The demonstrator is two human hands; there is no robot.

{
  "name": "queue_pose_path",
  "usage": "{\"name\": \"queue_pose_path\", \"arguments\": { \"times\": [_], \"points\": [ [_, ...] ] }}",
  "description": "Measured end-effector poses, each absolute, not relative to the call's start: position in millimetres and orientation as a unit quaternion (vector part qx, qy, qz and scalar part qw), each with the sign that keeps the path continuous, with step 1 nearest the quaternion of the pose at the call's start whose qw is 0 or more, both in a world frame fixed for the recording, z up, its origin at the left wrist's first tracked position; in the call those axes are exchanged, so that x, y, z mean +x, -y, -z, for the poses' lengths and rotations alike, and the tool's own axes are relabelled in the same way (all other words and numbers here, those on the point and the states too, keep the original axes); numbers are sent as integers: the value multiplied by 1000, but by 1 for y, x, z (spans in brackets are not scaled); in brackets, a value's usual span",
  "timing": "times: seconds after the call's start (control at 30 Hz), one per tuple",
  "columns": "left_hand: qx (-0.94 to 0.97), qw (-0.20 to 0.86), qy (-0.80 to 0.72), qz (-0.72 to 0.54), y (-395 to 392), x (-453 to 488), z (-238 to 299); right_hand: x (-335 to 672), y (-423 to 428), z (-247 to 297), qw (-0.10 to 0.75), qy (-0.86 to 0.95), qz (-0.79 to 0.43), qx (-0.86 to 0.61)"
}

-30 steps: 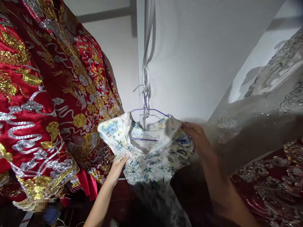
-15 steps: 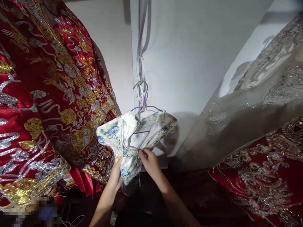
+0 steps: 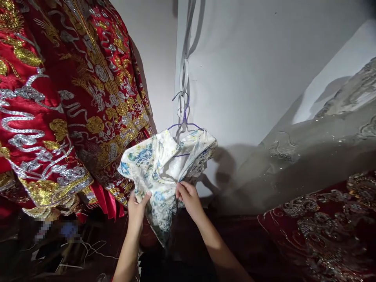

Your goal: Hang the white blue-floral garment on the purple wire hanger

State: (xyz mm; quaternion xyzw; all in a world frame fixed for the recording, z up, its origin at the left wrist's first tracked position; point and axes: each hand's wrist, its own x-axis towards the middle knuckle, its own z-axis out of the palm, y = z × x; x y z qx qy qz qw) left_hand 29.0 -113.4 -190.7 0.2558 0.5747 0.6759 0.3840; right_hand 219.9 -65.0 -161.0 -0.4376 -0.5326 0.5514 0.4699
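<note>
A white dress with a blue and yellow flower print (image 3: 152,164) hangs on a purple wire hanger (image 3: 184,122) hooked to white cords (image 3: 184,70) against the wall. My left hand (image 3: 136,207) grips the dress's front panel from below, fingers closed on the cloth. My right hand (image 3: 188,196) pinches the opening edge of the dress near its middle. Both hands sit just under the collar.
A red robe with gold and silver embroidery (image 3: 58,102) hangs close on the left. Grey sequined fabric (image 3: 317,152) and a dark red embroidered garment (image 3: 323,227) fill the right. A white wall (image 3: 249,70) stands behind. Cables (image 3: 82,254) lie on the dark floor.
My right hand moved from the dress's right shoulder to the centre opening. The dress has folded inward on the hanger. My left hand stayed on the lower left cloth.
</note>
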Motion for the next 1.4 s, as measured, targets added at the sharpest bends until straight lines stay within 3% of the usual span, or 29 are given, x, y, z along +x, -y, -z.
{"name": "queue_pose_path", "arguments": {
  "times": [0.1, 0.23, 0.37, 0.57, 0.7, 0.87, 0.97, 1.1, 1.23, 1.4],
  "points": [
    [353, 192, -636, -658, 114, 34, 193, 229, 73, 162, 469, 514, -566, -442],
    [583, 285, -534, -541, 111, 74, 177, 233, 84, 150, 399, 565, -584, -425],
    [610, 327, -489, -531, 94, 97, 163, 229, 76, 112, 359, 646, -535, -409],
    [671, 285, -488, -479, 67, 86, 166, 228, 17, 13, 528, 581, -477, -395],
    [722, 299, -449, -433, 60, 85, 162, 222, 0, -30, 595, 562, -409, -403],
    [736, 292, -401, -461, 34, 71, 101, 219, 16, -25, 616, 579, -380, -374],
    [729, 182, -358, -554, 10, 62, 34, 224, 21, -17, 585, 621, -359, -379],
    [820, 73, -320, -468, -14, 61, -24, 224, 14, -1, 570, 627, -302, -438],
    [799, 50, -364, -476, -13, 66, -17, 218, 3, 22, 570, 609, -263, -485],
    [757, 70, -381, -527, 0, 82, -2, 226, -6, 29, 565, 613, -322, -449]
  ]
}}
